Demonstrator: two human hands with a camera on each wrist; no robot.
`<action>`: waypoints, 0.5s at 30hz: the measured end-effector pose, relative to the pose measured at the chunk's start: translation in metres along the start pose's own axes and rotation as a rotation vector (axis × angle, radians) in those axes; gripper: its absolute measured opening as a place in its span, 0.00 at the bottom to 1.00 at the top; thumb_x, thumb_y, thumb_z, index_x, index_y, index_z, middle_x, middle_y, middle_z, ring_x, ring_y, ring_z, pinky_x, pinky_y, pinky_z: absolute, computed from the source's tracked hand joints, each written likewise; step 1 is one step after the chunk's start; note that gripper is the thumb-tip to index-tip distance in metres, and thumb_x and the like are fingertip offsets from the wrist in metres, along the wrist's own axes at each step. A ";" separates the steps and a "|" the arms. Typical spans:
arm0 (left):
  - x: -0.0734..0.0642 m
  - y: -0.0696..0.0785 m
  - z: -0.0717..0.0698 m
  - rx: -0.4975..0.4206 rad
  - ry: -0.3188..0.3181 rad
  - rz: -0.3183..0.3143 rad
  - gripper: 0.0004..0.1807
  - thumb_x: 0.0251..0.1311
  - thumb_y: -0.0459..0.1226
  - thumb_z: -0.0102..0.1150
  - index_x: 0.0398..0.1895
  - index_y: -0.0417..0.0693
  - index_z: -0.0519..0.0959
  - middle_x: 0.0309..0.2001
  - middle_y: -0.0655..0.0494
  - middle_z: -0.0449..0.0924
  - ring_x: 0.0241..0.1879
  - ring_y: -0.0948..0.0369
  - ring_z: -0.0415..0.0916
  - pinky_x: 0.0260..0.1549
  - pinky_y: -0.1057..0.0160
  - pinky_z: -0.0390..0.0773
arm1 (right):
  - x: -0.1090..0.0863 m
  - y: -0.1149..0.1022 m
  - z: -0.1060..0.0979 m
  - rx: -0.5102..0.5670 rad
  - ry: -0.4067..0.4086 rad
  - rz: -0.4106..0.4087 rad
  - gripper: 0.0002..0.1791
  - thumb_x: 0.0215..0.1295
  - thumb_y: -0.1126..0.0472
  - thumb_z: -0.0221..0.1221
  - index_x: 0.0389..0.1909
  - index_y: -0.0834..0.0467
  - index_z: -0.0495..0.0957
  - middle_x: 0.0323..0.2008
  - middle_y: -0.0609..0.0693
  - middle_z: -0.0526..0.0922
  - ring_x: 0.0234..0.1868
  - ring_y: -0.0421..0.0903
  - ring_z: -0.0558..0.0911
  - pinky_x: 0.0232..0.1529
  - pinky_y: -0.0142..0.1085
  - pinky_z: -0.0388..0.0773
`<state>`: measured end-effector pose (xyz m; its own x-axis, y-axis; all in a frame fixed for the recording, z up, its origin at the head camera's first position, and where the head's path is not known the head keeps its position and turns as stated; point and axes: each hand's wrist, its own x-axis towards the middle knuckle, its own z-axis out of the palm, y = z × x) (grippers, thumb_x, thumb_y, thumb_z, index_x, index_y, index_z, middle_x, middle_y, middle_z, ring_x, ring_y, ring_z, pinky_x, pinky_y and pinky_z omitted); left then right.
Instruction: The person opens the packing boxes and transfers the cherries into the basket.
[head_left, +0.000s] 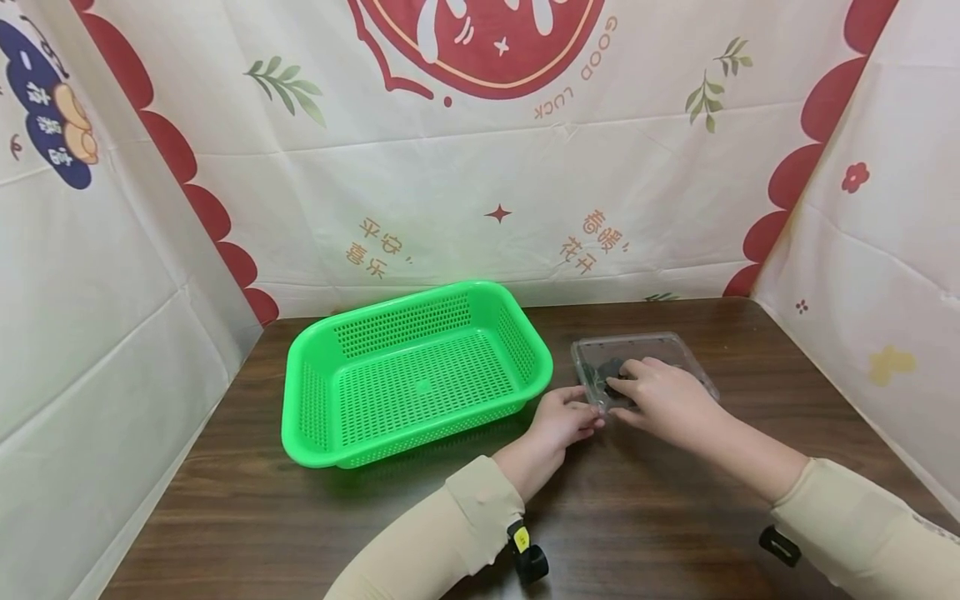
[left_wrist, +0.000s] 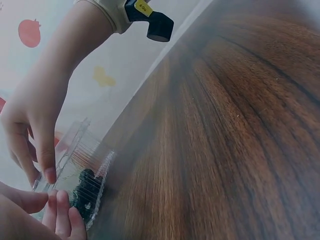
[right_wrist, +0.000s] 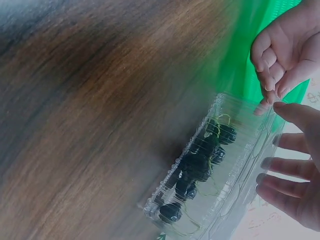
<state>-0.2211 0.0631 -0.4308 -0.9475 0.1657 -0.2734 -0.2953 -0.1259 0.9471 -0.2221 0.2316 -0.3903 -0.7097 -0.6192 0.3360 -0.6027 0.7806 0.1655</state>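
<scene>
A clear plastic clamshell box (head_left: 656,343) lies lid-up on the table. Dark berries with thin green stems (right_wrist: 195,167) show through its side in the right wrist view. My left hand (head_left: 557,422) pinches the box's near-left corner between thumb and fingers. Over the lid, my right hand (head_left: 667,400) has its fingers spread and fairly straight, with fingertips touching the top and edge. In the right wrist view, the right thumb meets the lid corner close to the left fingertips. Part of the lid is hidden beneath the right hand.
A green plastic basket (head_left: 423,379) with perforated walls stands left of the box, close to the left hand. The brown wooden table (head_left: 615,517) is bordered by printed white cloth (head_left: 465,175) at the back and both sides.
</scene>
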 end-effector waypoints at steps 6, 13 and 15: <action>0.003 -0.002 0.003 -0.055 0.045 -0.017 0.15 0.61 0.25 0.59 0.52 0.37 0.79 0.32 0.48 0.85 0.28 0.62 0.81 0.37 0.60 0.81 | 0.001 0.000 0.000 -0.010 0.016 -0.003 0.21 0.48 0.50 0.75 0.39 0.61 0.87 0.32 0.53 0.77 0.33 0.51 0.78 0.31 0.44 0.78; 0.009 -0.004 0.006 -0.107 0.089 -0.050 0.09 0.59 0.24 0.61 0.42 0.37 0.82 0.29 0.49 0.85 0.25 0.65 0.78 0.38 0.60 0.81 | 0.001 -0.001 0.002 -0.014 0.023 0.022 0.21 0.48 0.50 0.75 0.38 0.60 0.88 0.30 0.51 0.77 0.30 0.50 0.77 0.28 0.43 0.77; 0.010 -0.004 0.006 -0.104 0.094 -0.065 0.08 0.59 0.24 0.61 0.41 0.38 0.82 0.29 0.49 0.84 0.24 0.65 0.78 0.37 0.60 0.81 | 0.001 -0.002 0.003 -0.034 0.028 0.016 0.21 0.47 0.50 0.75 0.38 0.60 0.88 0.30 0.51 0.77 0.30 0.50 0.78 0.26 0.42 0.78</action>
<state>-0.2286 0.0716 -0.4366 -0.9319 0.0846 -0.3527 -0.3627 -0.2197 0.9056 -0.2229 0.2289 -0.3926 -0.7084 -0.6044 0.3646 -0.5784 0.7931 0.1909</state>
